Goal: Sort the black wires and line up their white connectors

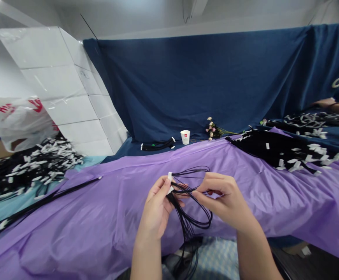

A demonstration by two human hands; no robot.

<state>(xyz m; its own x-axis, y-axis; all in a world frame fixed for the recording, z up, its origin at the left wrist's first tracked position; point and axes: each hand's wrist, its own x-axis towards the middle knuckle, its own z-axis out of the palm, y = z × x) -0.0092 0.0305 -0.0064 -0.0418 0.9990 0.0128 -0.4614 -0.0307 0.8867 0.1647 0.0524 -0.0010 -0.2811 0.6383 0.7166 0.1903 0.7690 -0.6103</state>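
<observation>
My left hand (160, 202) is closed on a bundle of thin black cables (183, 217) near a white connector (169, 177), which sticks up by the thumb. The cables loop out to the right and hang down past the table's front edge towards my lap. My right hand (220, 194) pinches some of the looped cables between thumb and fingertips, just right of the left hand. Both hands are above the purple cloth (105, 210).
Black cables with white ends (32, 167) pile at left; another cable heap (286, 149) lies at right. A paper cup (185, 137), artificial flowers (211, 128) and a short cable bundle (157, 145) sit at the back. White boxes (61, 85) stand left. A co-worker's hand (325, 102) shows far right.
</observation>
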